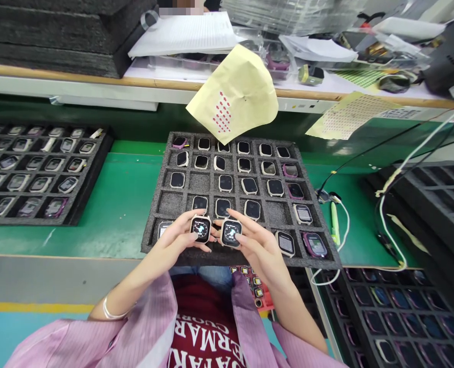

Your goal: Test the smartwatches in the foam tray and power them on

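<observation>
The left hand (181,236) clasps a beige square smartwatch case (200,228) in its grip. Just beside it, a second beige square smartwatch case (231,232) sits grasped in the grip of the right hand (259,245). Both are above the near edge of a dark grey foam compartment tray (190,180) on the green table (127,204).

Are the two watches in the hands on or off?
On: the beige square watch in the left hand and its twin in the right hand show lit screens.

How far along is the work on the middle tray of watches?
Seemingly done: three bright watches at the tray's right end. In hand: the left hand holds a lit watch, the right hand a second watch. Left: the dark watches filling the upper rows.
</observation>
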